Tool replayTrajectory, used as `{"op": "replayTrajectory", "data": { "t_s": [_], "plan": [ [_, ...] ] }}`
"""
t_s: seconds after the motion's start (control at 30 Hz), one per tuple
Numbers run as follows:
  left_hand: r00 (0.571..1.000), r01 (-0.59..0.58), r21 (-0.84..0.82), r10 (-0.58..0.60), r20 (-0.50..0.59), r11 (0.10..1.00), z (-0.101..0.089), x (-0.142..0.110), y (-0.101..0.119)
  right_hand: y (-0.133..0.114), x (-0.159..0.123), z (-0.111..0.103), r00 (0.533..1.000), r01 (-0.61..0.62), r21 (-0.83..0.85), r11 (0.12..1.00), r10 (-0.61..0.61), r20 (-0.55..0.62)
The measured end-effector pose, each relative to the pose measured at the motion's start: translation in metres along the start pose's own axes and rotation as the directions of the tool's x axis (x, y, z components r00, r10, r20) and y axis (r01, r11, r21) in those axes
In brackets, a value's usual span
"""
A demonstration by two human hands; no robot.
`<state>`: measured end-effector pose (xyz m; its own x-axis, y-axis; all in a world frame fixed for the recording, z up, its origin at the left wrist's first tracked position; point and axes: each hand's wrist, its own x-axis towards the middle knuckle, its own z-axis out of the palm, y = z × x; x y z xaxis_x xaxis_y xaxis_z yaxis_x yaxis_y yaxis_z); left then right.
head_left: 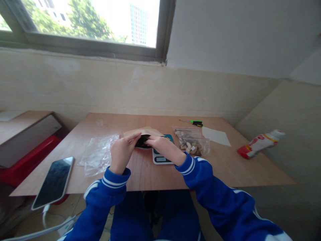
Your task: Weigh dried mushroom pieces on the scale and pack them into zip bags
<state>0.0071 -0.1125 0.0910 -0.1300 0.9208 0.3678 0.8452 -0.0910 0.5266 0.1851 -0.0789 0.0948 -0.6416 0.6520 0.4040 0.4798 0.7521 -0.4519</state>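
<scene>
A brown paper bag with a dark inside lies on the table, its mouth facing me. My left hand pinches the left edge of that mouth between thumb and fingers. The fingers of my right hand reach into the opening, and their tips are hidden there, so what they touch does not show. Under my right wrist stands a white kitchen scale with a small display, partly covered by the hand and bag. To its right are clear zip bags holding brownish dried pieces.
Crumpled clear plastic bags lie left of my left hand. A phone with a white cable overhangs the table's front left edge. At the back right are a green-and-black screwdriver and white paper; a red-and-white bottle stands farther right.
</scene>
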Motion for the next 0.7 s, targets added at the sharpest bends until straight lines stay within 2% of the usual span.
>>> {"op": "replayTrajectory", "data": {
  "t_s": [0.07, 0.13, 0.3, 0.4, 0.5, 0.6, 0.7],
  "plan": [
    [1.000, 0.008, 0.019, -0.008, 0.004, 1.000, 0.000, 0.000, 0.000, 0.000, -0.006, -0.006, 0.998, 0.030, -0.060, 0.998, -0.026, 0.062],
    [1.000, 0.006, 0.040, -0.006, 0.005, 0.999, 0.000, 0.000, 0.000, 0.002, -0.011, -0.009, 0.997, 0.038, -0.069, 0.997, -0.032, 0.076],
    [1.000, 0.006, 0.114, -0.004, -0.010, 0.994, 0.001, -0.002, 0.000, 0.006, -0.025, -0.019, 1.000, 0.013, 0.114, 0.993, -0.010, -0.027],
    [0.999, 0.020, 0.135, -0.015, -0.038, 0.991, 0.001, -0.001, -0.004, 0.011, -0.041, -0.029, 0.989, -0.069, 0.262, 0.963, 0.100, -0.108],
    [0.996, 0.032, 0.151, -0.019, -0.083, 0.988, 0.000, 0.001, -0.011, 0.029, -0.064, -0.033, 0.948, -0.216, 0.346, 0.913, 0.281, -0.148],
    [0.993, 0.052, 0.181, -0.031, -0.117, 0.982, 0.001, 0.004, -0.017, 0.057, -0.086, -0.025, 0.920, -0.305, 0.310, 0.900, 0.363, -0.148],
    [0.992, 0.085, 0.198, -0.065, -0.106, 0.977, 0.003, 0.005, -0.024, 0.080, -0.101, -0.010, 0.915, -0.339, 0.142, 0.930, 0.361, -0.181]
  ]
}}
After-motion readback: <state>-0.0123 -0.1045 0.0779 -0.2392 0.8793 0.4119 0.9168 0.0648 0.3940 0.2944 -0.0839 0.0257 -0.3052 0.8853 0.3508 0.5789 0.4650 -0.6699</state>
